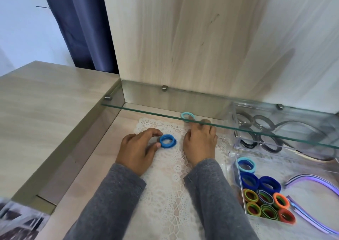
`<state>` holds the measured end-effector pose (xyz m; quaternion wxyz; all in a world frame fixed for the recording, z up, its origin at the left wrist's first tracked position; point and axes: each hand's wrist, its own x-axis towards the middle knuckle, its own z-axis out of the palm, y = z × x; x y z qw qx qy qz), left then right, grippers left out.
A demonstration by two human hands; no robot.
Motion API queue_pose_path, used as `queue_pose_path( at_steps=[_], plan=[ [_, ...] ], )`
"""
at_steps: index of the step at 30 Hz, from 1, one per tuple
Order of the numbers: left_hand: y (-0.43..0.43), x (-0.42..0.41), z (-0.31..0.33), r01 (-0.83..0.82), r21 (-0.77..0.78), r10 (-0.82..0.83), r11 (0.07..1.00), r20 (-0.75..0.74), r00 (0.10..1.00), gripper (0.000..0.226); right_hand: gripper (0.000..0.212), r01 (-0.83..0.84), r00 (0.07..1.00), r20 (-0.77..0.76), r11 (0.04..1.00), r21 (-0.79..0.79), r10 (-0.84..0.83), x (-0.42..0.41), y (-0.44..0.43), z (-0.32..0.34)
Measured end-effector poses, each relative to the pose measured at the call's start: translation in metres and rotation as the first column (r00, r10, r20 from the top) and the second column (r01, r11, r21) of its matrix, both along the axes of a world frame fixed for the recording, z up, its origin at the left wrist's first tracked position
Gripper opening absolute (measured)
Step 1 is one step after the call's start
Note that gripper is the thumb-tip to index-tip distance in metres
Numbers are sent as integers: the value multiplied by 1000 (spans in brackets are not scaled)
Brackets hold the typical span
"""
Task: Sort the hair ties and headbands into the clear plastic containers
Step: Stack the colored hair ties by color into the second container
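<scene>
- The wood panel [183, 38] stands upright across the upper frame and closes the far edge of the table [88, 181].
- A raised ledge [45, 111] fills the left of the frame, and its side wall borders the table's left edge.
- The glass shelf [146, 111] crosses mid-frame from left down to right. Its front edge overhangs the far strip of the table, so that strip lies beneath the glass.
- A white lace mat [165, 184] lies centre frame under both forearms, and bare table shows to its left.
- Two clear containers stand at the right. The far one [293, 153], partly under the glass, holds dark hair ties [245, 146]. The near one [240, 184] holds coloured hair ties [276, 182].
- Purple headbands [310, 176] lie at the right edge, just beside the near container.
- The left hand [136, 149] is at centre frame. Its grip is narrow, with thumb and curled forefinger bracketing two stacked blue hair ties [165, 146] on the mat.
- The right hand [200, 144] reaches under the glass edge, one finger on a teal hair tie [184, 113]. I cannot tell whether its grip holds the tie.
- A printed sheet [18, 221] in the lower left corner is too blurred to read.
</scene>
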<state>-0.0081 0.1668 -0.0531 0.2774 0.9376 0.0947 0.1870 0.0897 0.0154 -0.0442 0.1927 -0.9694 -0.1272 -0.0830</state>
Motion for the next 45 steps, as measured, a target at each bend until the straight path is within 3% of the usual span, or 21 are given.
queue_pose_path(
  at_steps=[3,9,15,18,25,32,39,45],
  plan=[
    [-1,1,-1,14,26,-14,1000,-8,1000,23,42,28,1000,5,998,-54,-28,5,6,-2],
    [0,1,-2,41,47,-40,998,-24,999,26,21,5,997,73,998,69,-10,12,5,-2],
    [-1,1,0,28,20,-27,999,-50,998,32,9,-221,973,134,930,294,189,-3,-2,-5],
    [0,2,0,16,-13,-16,1000,-67,998,42,5,-373,927,168,870,323,335,-16,-4,-5],
    [0,0,-1,10,-44,-11,999,-38,999,49,10,-466,875,210,877,116,437,-29,-8,-5],
    [0,1,-1,17,-48,-19,999,-50,999,47,39,-467,884,88,880,89,460,-31,-9,0],
    [-1,2,-1,9,-38,-12,999,-59,998,48,37,-447,893,46,894,-37,448,-33,-11,9],
    [0,-1,-3,-7,194,15,981,-42,999,37,38,-408,905,66,902,-141,420,-42,-21,16]
  ],
)
